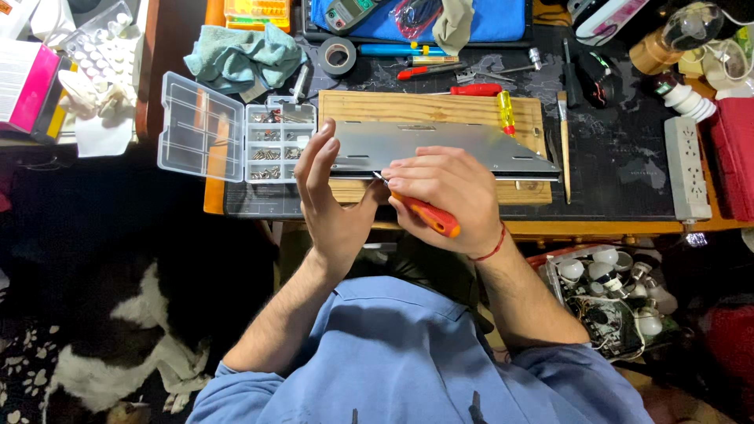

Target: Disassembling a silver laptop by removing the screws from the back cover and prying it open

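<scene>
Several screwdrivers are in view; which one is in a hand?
The orange-handled screwdriver, held in the right hand at the metal panel's near edge; the red and yellow ones lie untouched beyond it.

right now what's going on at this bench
A person in a blue shirt is working on a flat grey metal panel that lies on a wooden board. The right hand grips an orange-handled screwdriver with its tip at the panel's near edge, and the left hand is open with fingers raised beside it. An open clear parts box with small metal hardware sits to the left. More screwdrivers and a roll of tape lie behind the board.
</scene>
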